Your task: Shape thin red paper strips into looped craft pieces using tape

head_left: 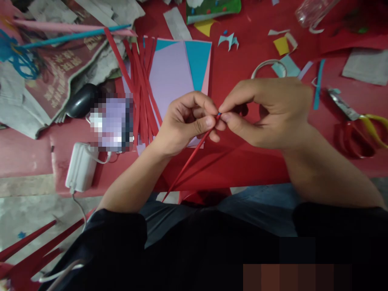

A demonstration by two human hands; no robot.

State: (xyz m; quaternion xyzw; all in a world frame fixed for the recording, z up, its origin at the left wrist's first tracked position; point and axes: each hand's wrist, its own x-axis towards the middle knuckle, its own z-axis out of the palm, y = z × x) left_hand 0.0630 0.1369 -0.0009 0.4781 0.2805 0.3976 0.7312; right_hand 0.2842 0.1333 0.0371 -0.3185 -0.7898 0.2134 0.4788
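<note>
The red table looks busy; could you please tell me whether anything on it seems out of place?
Mildly: a jagged blue scrap and a yellow scrap lie strewn beyond the right hand like litter, and the newspaper at left looks crumpled. The red stick in the left hand shows no obvious damage.

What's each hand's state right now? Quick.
Left hand: closed, holding the thin red stick near its far end.
Right hand: closed, pinching at the stick's blue tip.

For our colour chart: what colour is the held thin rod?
The thin rod is mostly red; head view.
</note>
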